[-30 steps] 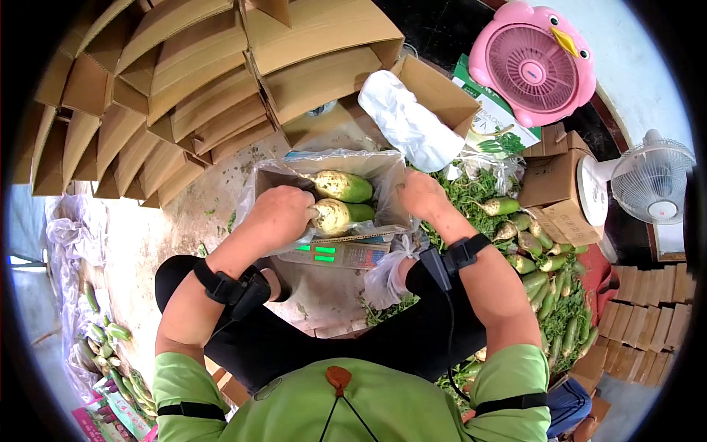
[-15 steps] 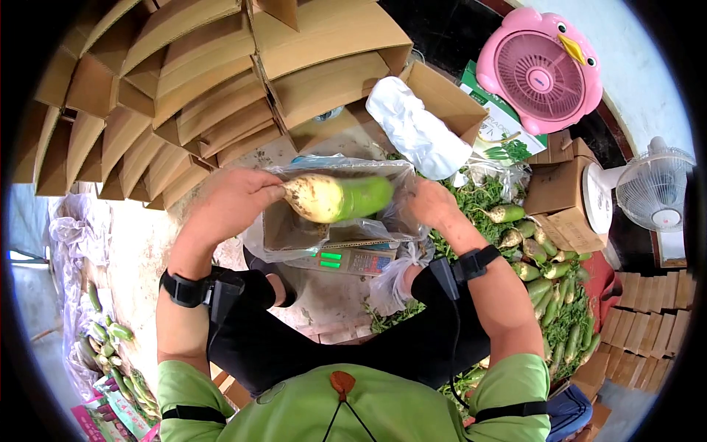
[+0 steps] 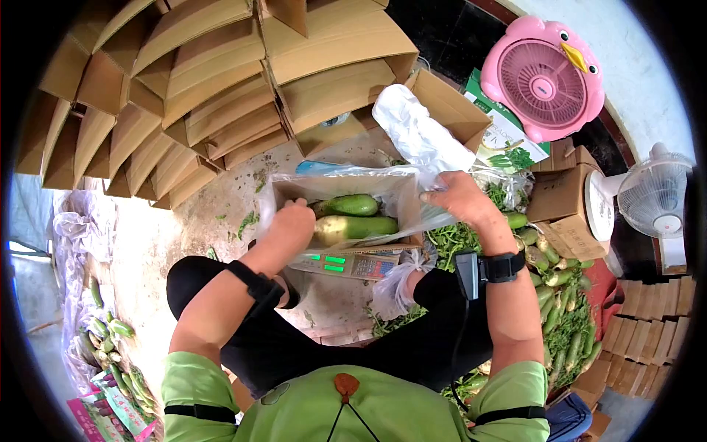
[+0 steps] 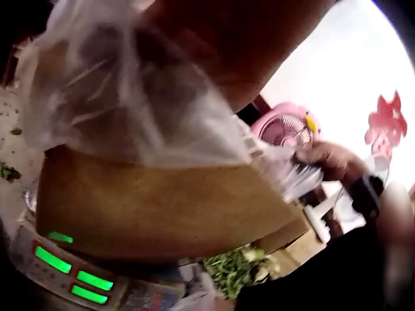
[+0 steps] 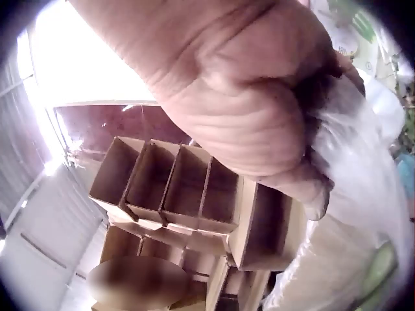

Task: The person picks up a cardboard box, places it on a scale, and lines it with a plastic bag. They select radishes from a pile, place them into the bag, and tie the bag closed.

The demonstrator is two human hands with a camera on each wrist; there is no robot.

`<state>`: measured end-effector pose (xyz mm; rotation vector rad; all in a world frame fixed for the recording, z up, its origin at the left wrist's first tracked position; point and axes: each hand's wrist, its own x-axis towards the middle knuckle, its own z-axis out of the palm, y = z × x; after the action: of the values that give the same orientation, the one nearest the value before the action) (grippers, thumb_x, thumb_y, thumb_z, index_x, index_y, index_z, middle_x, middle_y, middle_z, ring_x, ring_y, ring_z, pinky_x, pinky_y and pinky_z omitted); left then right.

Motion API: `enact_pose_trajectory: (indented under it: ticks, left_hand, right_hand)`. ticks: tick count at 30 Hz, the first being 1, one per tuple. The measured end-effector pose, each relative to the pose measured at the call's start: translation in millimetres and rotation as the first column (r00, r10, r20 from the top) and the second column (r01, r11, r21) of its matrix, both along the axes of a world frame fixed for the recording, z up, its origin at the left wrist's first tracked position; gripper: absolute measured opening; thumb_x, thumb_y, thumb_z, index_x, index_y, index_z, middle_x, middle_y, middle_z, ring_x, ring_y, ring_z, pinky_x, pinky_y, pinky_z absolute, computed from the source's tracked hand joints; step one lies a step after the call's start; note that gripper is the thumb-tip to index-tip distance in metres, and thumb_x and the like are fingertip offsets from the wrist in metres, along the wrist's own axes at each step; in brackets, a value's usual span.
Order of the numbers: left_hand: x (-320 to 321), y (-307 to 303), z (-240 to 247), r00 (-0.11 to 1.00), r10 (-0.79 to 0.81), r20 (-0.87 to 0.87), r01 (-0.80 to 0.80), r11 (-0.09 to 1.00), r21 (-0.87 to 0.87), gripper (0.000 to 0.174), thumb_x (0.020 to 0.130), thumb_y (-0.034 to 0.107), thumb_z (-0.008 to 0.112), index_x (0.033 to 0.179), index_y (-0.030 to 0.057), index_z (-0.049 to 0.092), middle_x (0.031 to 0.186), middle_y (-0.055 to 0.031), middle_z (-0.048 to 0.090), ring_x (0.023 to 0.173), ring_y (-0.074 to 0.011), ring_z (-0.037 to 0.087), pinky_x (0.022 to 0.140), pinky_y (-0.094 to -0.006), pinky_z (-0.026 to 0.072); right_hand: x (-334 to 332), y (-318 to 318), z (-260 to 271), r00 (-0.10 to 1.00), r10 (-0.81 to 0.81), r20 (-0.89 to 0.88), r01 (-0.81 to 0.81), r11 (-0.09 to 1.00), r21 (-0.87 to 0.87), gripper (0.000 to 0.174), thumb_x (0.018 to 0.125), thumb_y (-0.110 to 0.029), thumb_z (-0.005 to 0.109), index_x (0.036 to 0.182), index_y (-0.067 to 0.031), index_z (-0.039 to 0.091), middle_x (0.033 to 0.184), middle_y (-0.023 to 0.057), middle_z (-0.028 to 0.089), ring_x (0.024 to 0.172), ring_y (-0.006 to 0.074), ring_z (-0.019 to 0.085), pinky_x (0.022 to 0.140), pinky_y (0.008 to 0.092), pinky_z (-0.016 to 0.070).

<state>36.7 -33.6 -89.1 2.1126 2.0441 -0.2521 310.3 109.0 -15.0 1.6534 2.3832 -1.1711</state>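
Note:
Two green radishes lie side by side in a cardboard box (image 3: 405,193), a rear radish (image 3: 352,205) and a front radish (image 3: 361,227) with a paler left end. My left hand (image 3: 291,227) is at the box's left end, right by the radish tips. Its fingers are bent, but I cannot tell whether they hold a radish. At the right end, my right hand (image 3: 462,200) pinches the clear plastic liner (image 5: 353,149) between thumb and fingers. The box rests on a digital scale (image 3: 361,266) with green displays. Plastic hides much of my left hand in the left wrist view.
Cardboard boxes (image 3: 221,88) are stacked at the back left. White plastic (image 3: 416,125) hangs over another carton behind. More radishes and greens (image 3: 567,309) are heaped on the right, near a pink fan (image 3: 543,85) and a white fan (image 3: 648,191). Several radishes (image 3: 110,339) lie far left.
Half a second ago my left hand held a radish raised over the box; now both radishes lie inside, the front one greener side up. My right hand has shifted right, drawing the liner outward.

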Motion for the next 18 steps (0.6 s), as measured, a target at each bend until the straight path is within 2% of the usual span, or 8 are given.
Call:
enact_pose_trajectory:
  ticks: [3, 5, 7, 9, 13, 14, 15, 18]
  left_hand:
    - [-4.5, 0.5, -9.4, 0.991, -0.078, 0.107, 0.083, 0.996, -0.045, 0.015, 0.072, 0.001, 0.048, 0.078, 0.0001, 0.062, 0.090, -0.0180, 0.054, 0.083, -0.0327, 0.057, 0.075, -0.0380, 0.0480]
    - [-6.6, 8.2, 31.8, 0.971, -0.016, 0.240, 0.029, 0.998, -0.050, 0.014, 0.074, 0.004, 0.051, 0.081, -0.0007, 0.062, 0.095, -0.0197, 0.054, 0.084, -0.0341, 0.057, 0.078, -0.0380, 0.0471]
    - [-13.3, 13.3, 71.6, 0.816, -0.028, 0.578, -0.114, 0.971, 0.208, 0.022, 0.078, 0.015, 0.054, 0.089, -0.0031, 0.062, 0.104, -0.0221, 0.055, 0.083, -0.0388, 0.057, 0.076, -0.0411, 0.0473]
    - [-41.7, 11.9, 78.7, 0.790, 0.126, 0.600, -0.406, 0.841, 0.357, 0.033, 0.076, 0.025, 0.058, 0.093, -0.0031, 0.060, 0.098, -0.0234, 0.058, 0.083, -0.0402, 0.056, 0.077, -0.0423, 0.0452]
    - [-81.2, -11.6, 51.5, 0.918, 0.198, 0.344, -0.380, 0.688, 0.618, 0.036, 0.075, 0.029, 0.060, 0.093, -0.0011, 0.061, 0.088, -0.0211, 0.061, 0.083, -0.0356, 0.058, 0.074, -0.0417, 0.0448]
    - [-70.9, -22.7, 70.5, 0.859, 0.306, 0.411, -0.447, 0.839, 0.311, 0.039, 0.075, 0.032, 0.060, 0.095, -0.0017, 0.060, 0.089, -0.0206, 0.062, 0.083, -0.0347, 0.058, 0.075, -0.0417, 0.0446]
    - [-65.5, -28.6, 81.1, 0.793, 0.428, 0.433, -0.460, 0.887, -0.035, 0.042, 0.076, 0.034, 0.060, 0.097, -0.0023, 0.060, 0.090, -0.0201, 0.062, 0.083, -0.0338, 0.059, 0.075, -0.0417, 0.0444]
    - [-69.7, -30.5, 80.6, 0.885, 0.388, 0.256, -0.347, 0.918, -0.194, 0.047, 0.080, 0.033, 0.057, 0.102, -0.0082, 0.054, 0.091, -0.0213, 0.061, 0.083, -0.0320, 0.060, 0.076, -0.0382, 0.0450]
  right_hand:
    - [-2.3, -4.8, 3.9, 0.977, -0.048, -0.209, 0.042, 0.999, -0.033, 0.037, 0.072, -0.020, 0.068, 0.096, 0.0072, 0.058, 0.076, 0.0077, 0.061, 0.068, 0.0163, 0.055, 0.067, 0.0305, 0.0443]
    - [-3.7, -9.4, 18.7, 0.891, -0.223, -0.397, 0.109, 0.951, -0.290, 0.029, 0.077, -0.018, 0.063, 0.094, 0.0050, 0.058, 0.075, 0.0048, 0.060, 0.067, 0.0130, 0.053, 0.065, 0.0276, 0.0426]
    - [-3.8, -13.0, 32.7, 0.873, -0.218, -0.436, 0.079, 0.946, -0.315, 0.018, 0.081, -0.016, 0.059, 0.087, 0.0012, 0.059, 0.074, 0.0033, 0.059, 0.068, 0.0107, 0.052, 0.067, 0.0262, 0.0410]
    - [-2.8, -14.7, 36.4, 0.761, -0.318, -0.565, 0.129, 0.928, -0.349, 0.015, 0.081, -0.014, 0.058, 0.085, 0.0003, 0.060, 0.073, 0.0039, 0.060, 0.067, 0.0119, 0.052, 0.066, 0.0250, 0.0405]
    - [-6.6, -16.9, 41.7, 0.663, -0.421, -0.619, 0.139, 0.882, -0.451, 0.018, 0.083, -0.017, 0.058, 0.089, 0.0002, 0.059, 0.077, 0.0065, 0.062, 0.073, 0.0144, 0.056, 0.074, 0.0260, 0.0404]
    - [-5.6, -14.8, 38.1, 0.653, -0.410, -0.637, 0.099, 0.880, -0.464, 0.020, 0.084, -0.018, 0.056, 0.090, 0.0011, 0.058, 0.076, 0.0072, 0.062, 0.073, 0.0163, 0.058, 0.076, 0.0278, 0.0409]
    - [-7.0, -15.7, 39.5, 0.651, -0.407, -0.640, 0.097, 0.881, -0.462, 0.020, 0.084, -0.018, 0.056, 0.090, 0.0011, 0.058, 0.076, 0.0072, 0.062, 0.073, 0.0163, 0.058, 0.076, 0.0278, 0.0409]
    - [-12.7, -20.9, 47.4, 0.594, -0.400, -0.698, 0.021, 0.875, -0.484, 0.020, 0.086, -0.018, 0.054, 0.090, 0.0018, 0.058, 0.071, 0.0062, 0.060, 0.070, 0.0171, 0.058, 0.078, 0.0293, 0.0410]
